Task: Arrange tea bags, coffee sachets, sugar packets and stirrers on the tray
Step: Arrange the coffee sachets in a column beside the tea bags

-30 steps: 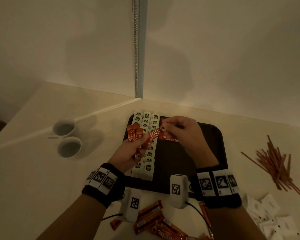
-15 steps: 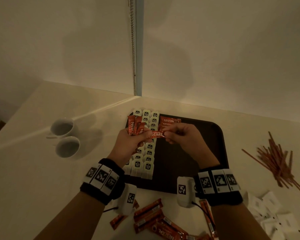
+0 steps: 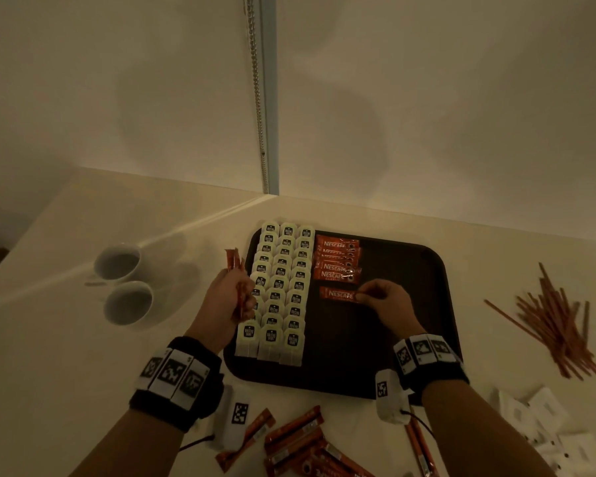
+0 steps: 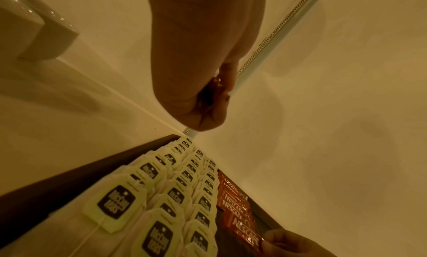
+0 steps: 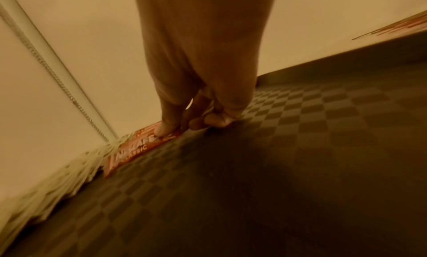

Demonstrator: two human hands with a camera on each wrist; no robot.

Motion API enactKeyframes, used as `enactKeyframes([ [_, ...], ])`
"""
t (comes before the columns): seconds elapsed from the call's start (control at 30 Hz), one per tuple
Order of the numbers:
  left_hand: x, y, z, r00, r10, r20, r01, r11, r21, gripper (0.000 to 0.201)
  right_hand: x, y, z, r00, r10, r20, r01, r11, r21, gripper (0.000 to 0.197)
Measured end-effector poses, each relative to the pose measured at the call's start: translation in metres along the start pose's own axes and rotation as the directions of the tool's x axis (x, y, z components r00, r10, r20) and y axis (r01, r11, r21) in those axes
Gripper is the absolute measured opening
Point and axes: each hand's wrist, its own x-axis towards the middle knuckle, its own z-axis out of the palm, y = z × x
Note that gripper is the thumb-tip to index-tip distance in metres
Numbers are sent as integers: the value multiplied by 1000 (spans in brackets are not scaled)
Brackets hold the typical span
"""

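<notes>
A dark tray (image 3: 410, 339) lies on the pale counter. Three columns of white tea bags (image 3: 279, 290) fill its left side. Beside them at the far end lie several red coffee sachets (image 3: 338, 259). My right hand (image 3: 382, 301) pinches the right end of one more coffee sachet (image 3: 338, 293) (image 5: 138, 147) that lies flat on the tray just below that group. My left hand (image 3: 231, 294) hovers over the tray's left edge and grips a small bunch of coffee sachets (image 3: 233, 261) upright. In the left wrist view the tea bags (image 4: 161, 197) run beneath my left hand (image 4: 201, 89).
Two white cups (image 3: 121, 284) stand left of the tray. Loose coffee sachets (image 3: 296, 438) lie at the near edge. A heap of brown stirrers (image 3: 558, 318) lies to the right, with white sugar packets (image 3: 547, 425) near them. Walls meet in a corner behind the tray.
My hands have parted. The right hand took one sachet from the left hand's bunch and carried it down onto the tray; the left hand drew back left with the others.
</notes>
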Motion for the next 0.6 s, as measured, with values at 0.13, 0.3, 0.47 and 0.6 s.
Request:
enactKeyframes([
  [0.13, -2, -2, 1, 1000, -20, 1, 20, 999, -49, 7, 9, -6, 11, 998, -30, -62, 30, 1000, 7, 14],
  [0.3, -3, -1, 1, 999, -24, -35, 23, 998, -53, 10, 20, -11, 17, 991, -44, -126, 45, 999, 8, 14],
  [0.47, -4, 0, 1, 997, -51, -59, 46, 996, -77, 10, 29, -10, 22, 984, -54, -170, 48, 998, -40, 16],
  [0.6, -6, 2, 3, 998, -48, -28, 47, 998, -52, 12, 35, -10, 26, 979, -67, -191, 50, 995, -91, 18],
])
